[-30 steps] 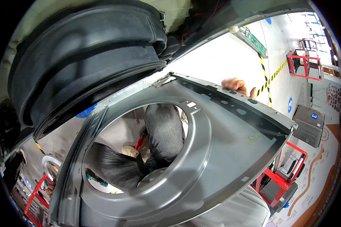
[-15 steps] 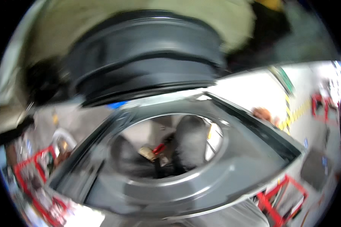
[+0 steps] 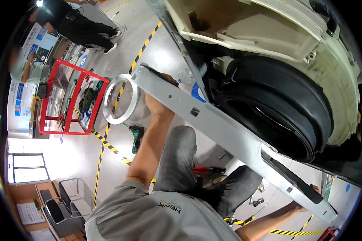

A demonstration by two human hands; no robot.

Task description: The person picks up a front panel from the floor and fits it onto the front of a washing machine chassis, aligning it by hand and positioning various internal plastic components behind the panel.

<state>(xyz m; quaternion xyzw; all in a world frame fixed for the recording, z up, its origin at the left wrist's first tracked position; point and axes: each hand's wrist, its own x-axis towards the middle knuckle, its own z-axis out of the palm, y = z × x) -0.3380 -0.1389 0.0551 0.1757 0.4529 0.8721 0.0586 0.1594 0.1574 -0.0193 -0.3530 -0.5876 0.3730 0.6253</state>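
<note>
A grey metal front panel (image 3: 225, 136), seen almost edge-on, slants across my view from upper left to lower right. My left hand (image 3: 160, 105) is wrapped round its upper left end, the fingers partly hidden behind it. At the lower right end, my right hand (image 3: 303, 205) grips the panel, with fingertips showing over the far side. Just beyond the panel is the open front of a washing machine, where a black rubber door gasket (image 3: 281, 92) rings the mouth of a cream plastic tub (image 3: 342, 108). Panel and gasket overlap in view; I cannot tell whether they touch.
Left of the panel, a silver door ring (image 3: 105, 106) and a green-black cordless drill (image 3: 137, 138) are on the floor. A red tool cart (image 3: 70, 128) stands farther left. Red-handled pliers (image 3: 203, 170) and a screwdriver (image 3: 249, 219) lie near my legs. Two people are at upper left.
The panel has gone from facing me, its round opening showing, to nearly edge-on and slanted. My view has swung, bringing both my arms, the cart and the door ring into sight.
</note>
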